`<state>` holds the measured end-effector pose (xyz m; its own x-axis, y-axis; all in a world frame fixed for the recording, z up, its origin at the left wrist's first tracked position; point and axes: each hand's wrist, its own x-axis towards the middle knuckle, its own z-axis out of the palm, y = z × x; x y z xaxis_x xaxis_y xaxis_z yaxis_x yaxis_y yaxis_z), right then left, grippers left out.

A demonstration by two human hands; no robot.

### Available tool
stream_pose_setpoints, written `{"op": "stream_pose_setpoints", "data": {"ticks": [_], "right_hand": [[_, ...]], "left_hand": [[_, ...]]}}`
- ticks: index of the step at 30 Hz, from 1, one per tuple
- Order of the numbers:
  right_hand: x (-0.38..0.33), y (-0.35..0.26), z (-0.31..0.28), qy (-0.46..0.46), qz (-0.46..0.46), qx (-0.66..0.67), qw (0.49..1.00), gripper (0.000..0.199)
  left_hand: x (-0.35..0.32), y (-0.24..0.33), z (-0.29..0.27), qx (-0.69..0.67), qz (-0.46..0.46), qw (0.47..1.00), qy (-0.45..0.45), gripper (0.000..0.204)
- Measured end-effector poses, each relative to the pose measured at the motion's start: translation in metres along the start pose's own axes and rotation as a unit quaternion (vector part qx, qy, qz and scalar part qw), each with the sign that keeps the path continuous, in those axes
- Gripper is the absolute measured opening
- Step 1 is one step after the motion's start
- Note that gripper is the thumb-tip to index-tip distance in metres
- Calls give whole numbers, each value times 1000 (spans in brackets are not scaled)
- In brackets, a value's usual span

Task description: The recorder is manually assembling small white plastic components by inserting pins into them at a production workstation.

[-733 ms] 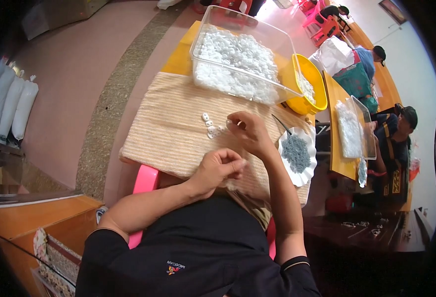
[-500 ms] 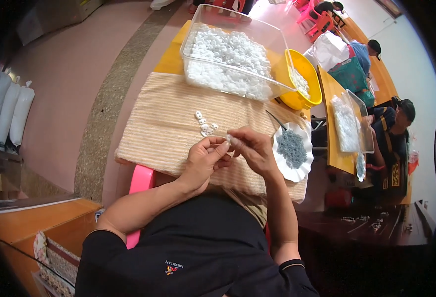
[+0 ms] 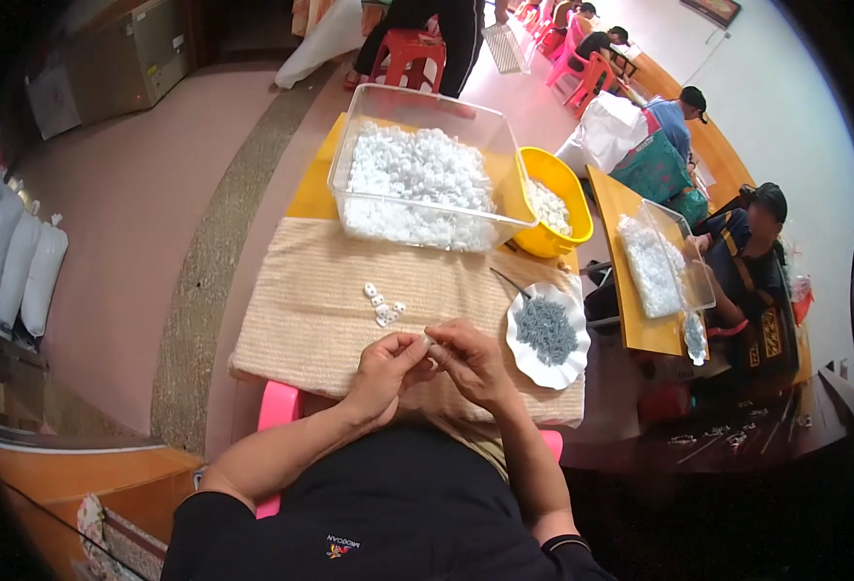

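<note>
My left hand (image 3: 384, 373) and my right hand (image 3: 472, 364) meet over the near part of a striped beige cloth (image 3: 296, 310). Their fingertips pinch together on a small white piece (image 3: 429, 340), mostly hidden by the fingers. Just beyond them lie several small white plastic pieces with dark holes (image 3: 384, 314), loosely grouped. To the right of my right hand sits a white wavy-rimmed plate (image 3: 571, 372) heaped with small grey-blue bits (image 3: 547, 330). A thin dark stick (image 3: 510, 282) leans on its far edge.
Across the table stands a clear plastic bin (image 3: 427, 215) full of white pieces, beside a yellow basin (image 3: 582, 208) with more. At right, a person (image 3: 751, 242) works at another table (image 3: 650, 332). White sacks (image 3: 44, 276) stand far left; a pink stool (image 3: 279, 412) shows below the cloth.
The view has tilted up, so the table sits lower and more of the far room shows. My hands stay pinched together; the white piece between them is now less visible.
</note>
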<state>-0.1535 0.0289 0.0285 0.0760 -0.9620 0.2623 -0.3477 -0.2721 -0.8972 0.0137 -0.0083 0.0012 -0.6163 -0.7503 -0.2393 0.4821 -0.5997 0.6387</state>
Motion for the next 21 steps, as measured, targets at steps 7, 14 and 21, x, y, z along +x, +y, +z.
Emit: {"op": "stream_pose_setpoints", "data": {"ticks": [7,14,21], "right_hand": [[-6,-2,5,36,-53,-39,997,31],[-9,-11,11,64,-53,-38,996,28],[-12,-11,13,118,-58,-73,989,25]], "left_hand": [[0,4,2,-1,-7,1000,-8,14],[-2,4,-1,-11,-30,999,-4,13],[3,2,-2,-21,-29,999,-18,12]]}}
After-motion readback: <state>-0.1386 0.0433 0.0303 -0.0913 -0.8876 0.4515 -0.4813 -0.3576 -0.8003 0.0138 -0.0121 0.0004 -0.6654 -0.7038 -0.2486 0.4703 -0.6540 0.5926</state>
